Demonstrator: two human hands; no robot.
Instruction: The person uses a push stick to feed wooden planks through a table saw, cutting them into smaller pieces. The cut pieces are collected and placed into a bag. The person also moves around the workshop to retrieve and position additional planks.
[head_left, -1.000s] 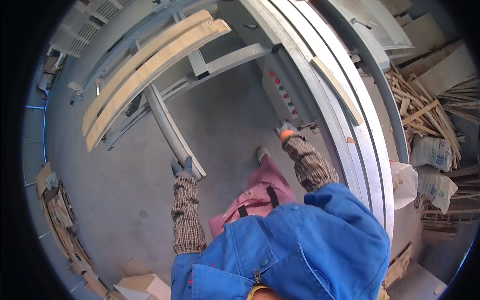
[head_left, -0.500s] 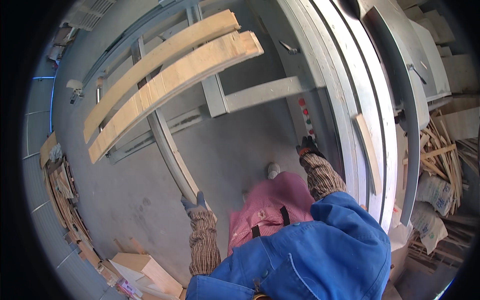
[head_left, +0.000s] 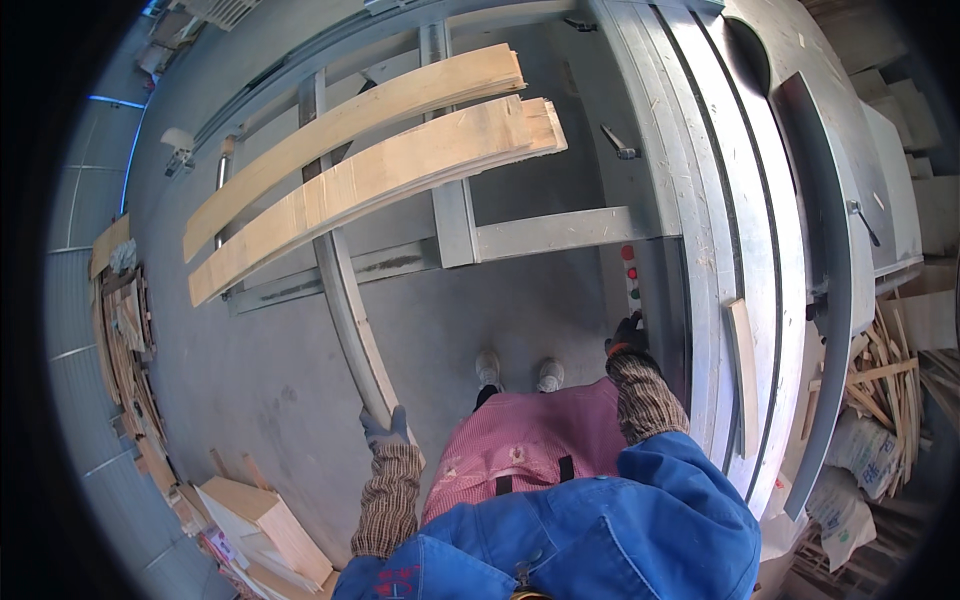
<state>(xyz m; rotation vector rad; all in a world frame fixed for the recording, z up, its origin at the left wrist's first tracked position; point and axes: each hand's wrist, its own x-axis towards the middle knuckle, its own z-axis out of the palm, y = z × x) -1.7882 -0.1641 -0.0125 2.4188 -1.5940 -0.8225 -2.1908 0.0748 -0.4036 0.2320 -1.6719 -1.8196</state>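
Note:
My left hand point(head_left: 385, 426), in a grey glove, is closed around the near end of a long narrow bar point(head_left: 352, 335) with a pale wood-coloured edge. That bar runs away from me and passes beneath two pale, curved wooden boards point(head_left: 400, 165), point(head_left: 350, 140) lying across a metal frame point(head_left: 455, 215). My right hand point(head_left: 628, 334), in a dark glove, is at a strip of red and green buttons point(head_left: 631, 273) on the machine's side. Its fingers reach up over the lower buttons and seem to hold nothing; part of them is hard to make out.
The machine's long metal bed point(head_left: 715, 200) runs along my right, with a thin wood strip point(head_left: 742, 375) on it. Beyond stand a curved grey guard point(head_left: 830, 300) and heaped wood offcuts point(head_left: 885, 375). A light wooden box-like piece point(head_left: 265, 520) sits at lower left, near stacked scraps point(head_left: 125, 330).
My right hand has moved up the button strip and now covers its lower part. The left hand keeps its hold on the bar. My view has shifted, and both shoes now show.

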